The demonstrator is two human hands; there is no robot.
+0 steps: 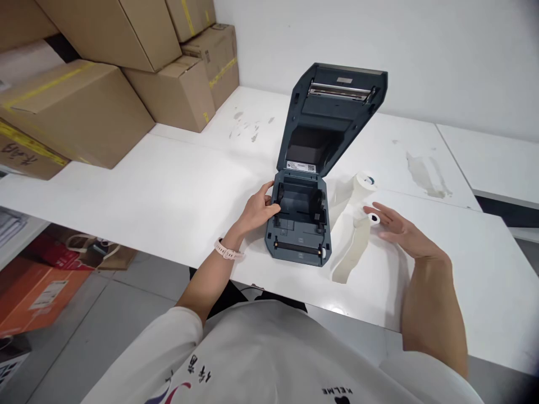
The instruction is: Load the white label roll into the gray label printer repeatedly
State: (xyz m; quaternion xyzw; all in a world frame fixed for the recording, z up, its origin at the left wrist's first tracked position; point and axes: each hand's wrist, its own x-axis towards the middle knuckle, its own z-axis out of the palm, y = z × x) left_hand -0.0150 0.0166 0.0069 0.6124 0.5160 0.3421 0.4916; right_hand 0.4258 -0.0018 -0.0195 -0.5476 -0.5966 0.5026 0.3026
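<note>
A dark grey label printer [297, 233] stands on the white table with its lid [326, 126] raised. Its bay has a roller at the front and no paper roll in it. My left hand [257, 209] grips the printer's left side, thumb over the rim and fingers along the outside. To the right, my right hand [396, 227] is open, fingers spread around the far side of a small paper roll [373, 219]; whether they touch it I cannot tell. A strip of paper trails from this roll toward me. Behind it lies a larger paper roll [362, 182], its strip also unrolled.
Cardboard boxes [177, 92] are stacked at the back left of the table [177, 185]. A white wall [421, 56] rises behind. Grey scuffs mark the tabletop. An orange box [50, 292] and bags sit low at the left.
</note>
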